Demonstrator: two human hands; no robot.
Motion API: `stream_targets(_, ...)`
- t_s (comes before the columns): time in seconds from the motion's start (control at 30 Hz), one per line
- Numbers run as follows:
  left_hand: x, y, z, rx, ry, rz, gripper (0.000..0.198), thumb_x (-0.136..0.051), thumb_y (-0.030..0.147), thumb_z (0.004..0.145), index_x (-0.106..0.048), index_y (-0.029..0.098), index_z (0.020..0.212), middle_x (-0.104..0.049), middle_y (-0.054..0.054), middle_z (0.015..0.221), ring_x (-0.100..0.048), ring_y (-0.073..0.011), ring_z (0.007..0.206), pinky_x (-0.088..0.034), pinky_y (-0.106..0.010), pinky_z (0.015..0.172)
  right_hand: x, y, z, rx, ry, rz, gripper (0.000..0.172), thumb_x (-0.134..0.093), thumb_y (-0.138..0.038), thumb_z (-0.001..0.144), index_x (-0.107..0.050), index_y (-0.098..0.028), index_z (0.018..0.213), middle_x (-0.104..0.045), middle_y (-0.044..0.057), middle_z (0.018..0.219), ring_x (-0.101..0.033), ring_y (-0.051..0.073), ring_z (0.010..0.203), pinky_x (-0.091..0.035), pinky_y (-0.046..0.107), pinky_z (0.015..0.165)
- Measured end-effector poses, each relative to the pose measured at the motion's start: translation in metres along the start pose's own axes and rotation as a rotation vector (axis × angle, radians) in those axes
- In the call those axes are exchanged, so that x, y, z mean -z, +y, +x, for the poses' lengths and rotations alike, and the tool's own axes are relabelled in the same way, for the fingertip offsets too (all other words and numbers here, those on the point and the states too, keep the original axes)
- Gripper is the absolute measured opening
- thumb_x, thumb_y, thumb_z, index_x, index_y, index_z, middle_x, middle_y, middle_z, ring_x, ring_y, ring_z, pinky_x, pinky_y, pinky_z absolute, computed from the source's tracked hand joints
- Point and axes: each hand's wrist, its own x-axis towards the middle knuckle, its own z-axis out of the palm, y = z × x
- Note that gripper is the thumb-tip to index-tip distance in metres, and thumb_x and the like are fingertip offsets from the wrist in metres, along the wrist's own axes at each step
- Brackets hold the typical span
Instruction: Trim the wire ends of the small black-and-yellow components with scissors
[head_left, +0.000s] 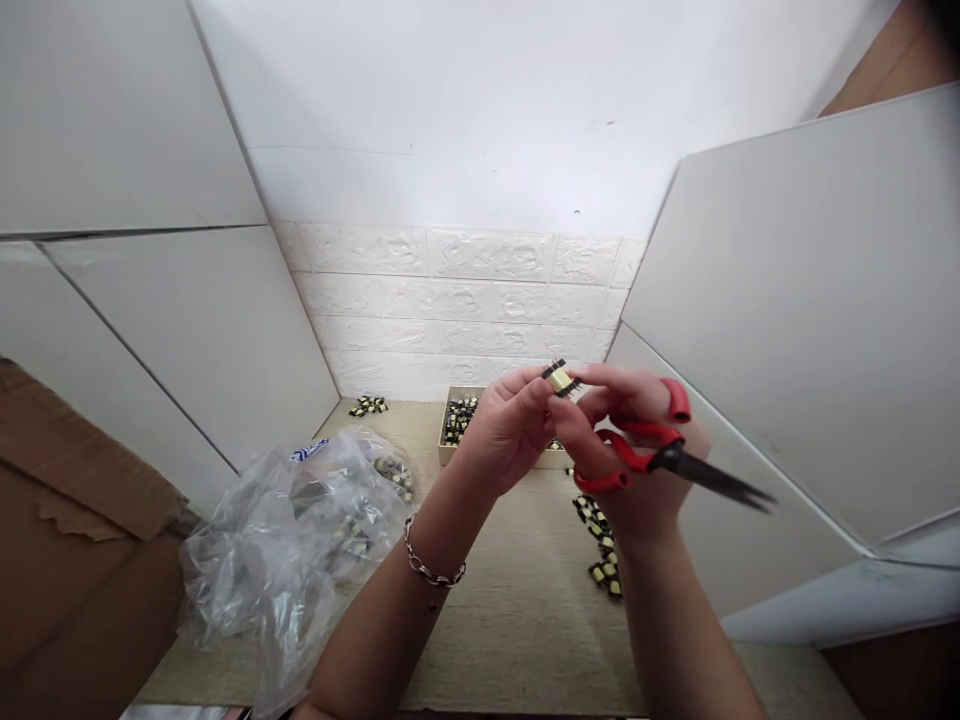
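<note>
My left hand [510, 425] is raised over the table and pinches a small yellow and black component with pins [559, 379] at its fingertips. My right hand [637, 450] meets it from the right, its fingertips touching the same component. Red-handled scissors [660, 452] hang from that hand's fingers, their dark blades pointing right. A chain bracelet [431, 565] circles my left wrist.
A shallow tray [457, 450] of similar components stands at the back. A row of components [600, 545] lies under my right hand, a small pile [369, 405] at the back left. A crumpled clear plastic bag [292, 530] holds more. White panels wall both sides; cardboard [67, 540] at left.
</note>
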Motion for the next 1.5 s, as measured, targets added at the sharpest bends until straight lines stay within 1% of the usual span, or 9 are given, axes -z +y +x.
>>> stream_targets(0.1, -0.002, 0.001, 0.001, -0.032, 0.030, 0.041, 0.024, -0.064, 0.038, 0.069, -0.061, 0.014, 0.068, -0.054, 0.002, 0.058, -0.048, -0.0050, 0.053, -0.038, -0.018, 0.053, -0.006, 0.002, 0.000, -0.136, -0.007, 0.066, 0.015, -0.063, -0.021, 0.070, -0.057, -0.023, 0.084, -0.050, -0.008, 0.049, -0.044, 0.007, 0.041, -0.038, 0.022, 0.043)
stream_targets(0.27, 0.000, -0.001, 0.004, -0.045, 0.100, 0.070, 0.024, -0.062, 0.038, 0.071, -0.060, 0.014, 0.069, -0.052, 0.002, 0.059, -0.048, -0.0063, 0.056, -0.040, -0.020, 0.057, -0.012, 0.006, 0.001, -0.255, -0.021, 0.151, 0.011, -0.063, -0.024, 0.070, -0.059, -0.022, 0.080, -0.048, -0.008, 0.047, -0.043, 0.007, 0.039, -0.036, 0.020, 0.039)
stream_targets(0.47, 0.016, -0.004, 0.010, 0.037, 0.083, -0.015, 0.030, -0.066, 0.043, 0.065, -0.058, 0.014, 0.070, -0.053, 0.000, 0.068, -0.052, -0.0095, 0.068, -0.042, -0.022, 0.065, -0.011, 0.013, 0.007, -0.338, -0.181, 0.289, 0.012, -0.064, -0.021, 0.068, -0.061, -0.019, 0.080, -0.047, -0.009, 0.044, -0.041, 0.005, 0.037, -0.033, 0.019, 0.037)
stream_targets(0.6, 0.030, -0.008, 0.011, 0.094, -0.020, -0.051, 0.037, -0.068, 0.047, 0.060, -0.059, 0.014, 0.076, -0.054, -0.002, 0.073, -0.052, -0.0119, 0.073, -0.043, -0.026, 0.072, -0.006, 0.023, 0.011, -0.249, -0.294, 0.331, 0.009, -0.065, -0.024, 0.068, -0.063, -0.020, 0.077, -0.049, -0.007, 0.047, -0.046, 0.007, 0.044, -0.038, 0.020, 0.043)
stream_targets(0.7, 0.031, -0.008, 0.010, 0.119, -0.067, -0.036, 0.039, -0.069, 0.048, 0.057, -0.060, 0.014, 0.073, -0.054, -0.003, 0.075, -0.052, -0.0126, 0.074, -0.042, -0.027, 0.074, -0.002, 0.025, 0.013, -0.145, -0.312, 0.280, 0.009, -0.068, -0.024, 0.066, -0.062, -0.022, 0.073, -0.051, -0.007, 0.049, -0.049, 0.008, 0.049, -0.041, 0.021, 0.049)
stream_targets(0.87, 0.024, -0.001, 0.007, 0.089, -0.135, 0.018, 0.032, -0.070, 0.045, 0.056, -0.062, 0.016, 0.065, -0.053, -0.001, 0.068, -0.049, -0.0097, 0.064, -0.041, -0.023, 0.063, 0.004, 0.018, 0.012, -0.149, -0.342, 0.247, 0.016, -0.071, -0.022, 0.063, -0.057, -0.023, 0.071, -0.049, -0.008, 0.048, -0.051, 0.009, 0.052, -0.044, 0.023, 0.052)
stream_targets(0.97, 0.022, 0.003, 0.004, 0.078, -0.157, 0.072, 0.031, -0.069, 0.046, 0.056, -0.062, 0.016, 0.062, -0.053, -0.002, 0.068, -0.049, -0.0107, 0.063, -0.041, -0.023, 0.060, 0.006, 0.015, 0.010, -0.152, -0.335, 0.242, 0.021, -0.073, -0.027, 0.062, -0.056, -0.023, 0.073, -0.050, -0.007, 0.049, -0.051, 0.010, 0.054, -0.045, 0.024, 0.054)
stream_targets(1.17, 0.019, 0.007, 0.001, 0.058, -0.235, 0.095, 0.025, -0.067, 0.042, 0.059, -0.062, 0.018, 0.059, -0.054, -0.002, 0.063, -0.049, -0.0120, 0.062, -0.041, -0.025, 0.061, 0.011, 0.019, 0.009, 0.030, -0.333, 0.208, 0.038, -0.073, -0.030, 0.061, -0.058, -0.029, 0.096, -0.050, -0.008, 0.049, -0.050, 0.010, 0.048, -0.046, 0.026, 0.049)
stream_targets(1.5, 0.015, 0.009, 0.000, 0.097, -0.293, 0.109, 0.026, -0.062, 0.042, 0.064, -0.065, 0.016, 0.067, -0.059, -0.004, 0.070, -0.054, -0.0144, 0.067, -0.043, -0.026, 0.065, 0.011, 0.018, 0.008, 0.138, -0.307, 0.168, 0.032, -0.071, -0.029, 0.064, -0.063, -0.029, 0.095, -0.049, -0.006, 0.051, -0.054, 0.012, 0.052, -0.049, 0.026, 0.049)
